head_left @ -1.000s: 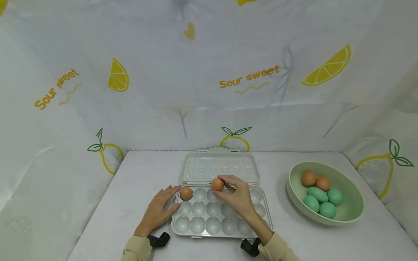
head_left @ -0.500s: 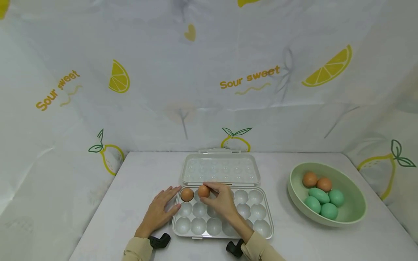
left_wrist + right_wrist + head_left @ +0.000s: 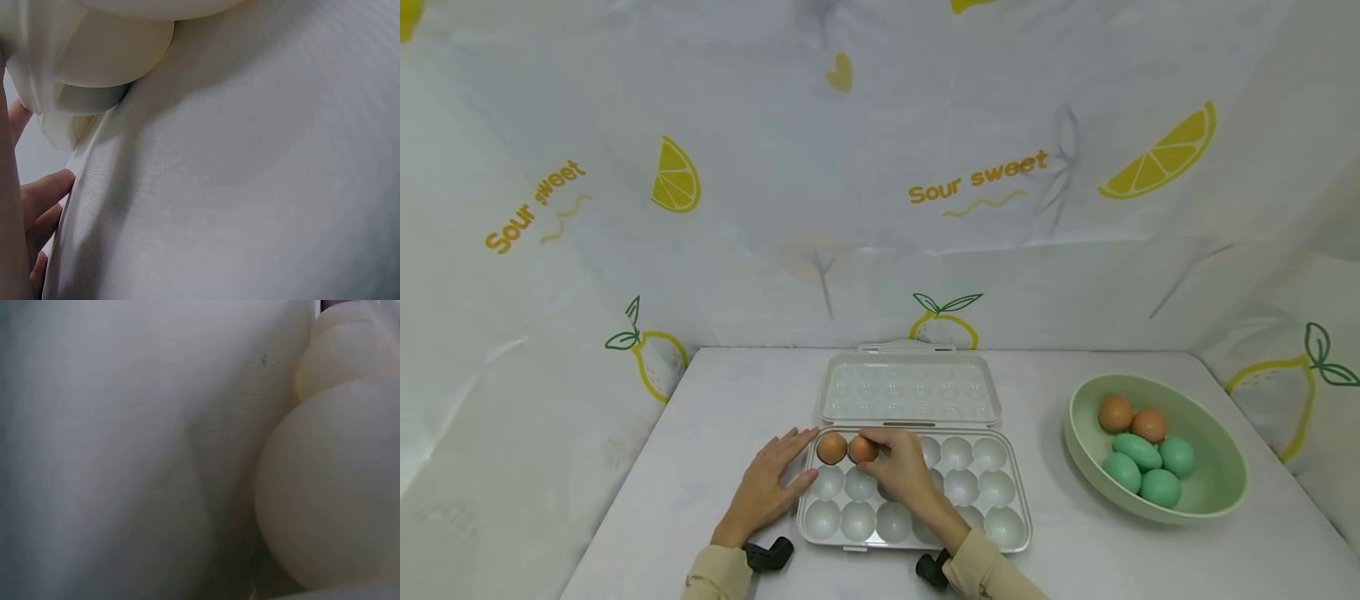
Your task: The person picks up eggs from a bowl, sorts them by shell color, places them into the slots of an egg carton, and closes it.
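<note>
On the white table (image 3: pixel 700 433), one open egg tray (image 3: pixel 992 487) holds two brown eggs. The right hand (image 3: pixel 904 471) pinches the second egg (image 3: pixel 861 450) in the back row's second cup; the left hand (image 3: pixel 765 487), fingers straight, rests flat against the tray's left edge. One green bowl (image 3: pixel 1213 492) holds two brown eggs and four teal eggs.

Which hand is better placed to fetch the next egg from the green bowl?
Probably the right hand: the bowl sits on its side, while the left hand rests against the egg tray.

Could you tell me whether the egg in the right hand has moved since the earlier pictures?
Yes. The egg has moved left and down along the tray, and now sits beside the other egg.
</note>
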Demonstrator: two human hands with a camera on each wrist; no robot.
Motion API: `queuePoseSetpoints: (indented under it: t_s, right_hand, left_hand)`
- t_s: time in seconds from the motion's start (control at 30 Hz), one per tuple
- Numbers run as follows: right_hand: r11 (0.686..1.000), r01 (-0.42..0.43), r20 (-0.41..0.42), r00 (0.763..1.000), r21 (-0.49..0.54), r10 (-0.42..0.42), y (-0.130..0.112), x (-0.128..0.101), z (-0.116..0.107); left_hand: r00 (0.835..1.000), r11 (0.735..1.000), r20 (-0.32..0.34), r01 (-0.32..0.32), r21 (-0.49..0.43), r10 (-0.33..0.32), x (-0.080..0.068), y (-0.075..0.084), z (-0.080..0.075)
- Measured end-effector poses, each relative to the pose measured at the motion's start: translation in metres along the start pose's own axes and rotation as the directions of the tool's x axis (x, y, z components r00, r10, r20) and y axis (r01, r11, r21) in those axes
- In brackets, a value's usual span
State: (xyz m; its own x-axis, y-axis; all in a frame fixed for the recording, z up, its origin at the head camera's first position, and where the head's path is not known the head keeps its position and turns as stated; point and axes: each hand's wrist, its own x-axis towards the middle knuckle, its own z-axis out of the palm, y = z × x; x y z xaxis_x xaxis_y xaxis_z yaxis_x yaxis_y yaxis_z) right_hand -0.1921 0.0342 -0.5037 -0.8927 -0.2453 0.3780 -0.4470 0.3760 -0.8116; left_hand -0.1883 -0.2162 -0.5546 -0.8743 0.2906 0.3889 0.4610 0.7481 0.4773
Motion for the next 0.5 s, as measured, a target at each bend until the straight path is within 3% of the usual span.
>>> queuePoseSetpoints:
  t_s: [0.2, 0.5]
  right_hand:
    - [0.985, 0.043, -0.007, 0.999, -0.166, -0.045, -0.0038, -0.0006, 0.0016]
    - [0.992, 0.047, -0.013, 0.999, -0.118, -0.049, -0.0016, -0.001, 0.0002]
  left_hand:
    - [1.0, 1.0, -0.01, -0.002, 0.014, 0.002, -0.0004, -0.0012, 0.0015]
    - [1.0, 1.0, 0.003, 0.006, -0.004, -0.006, -0.0003, 0.0012, 0.0]
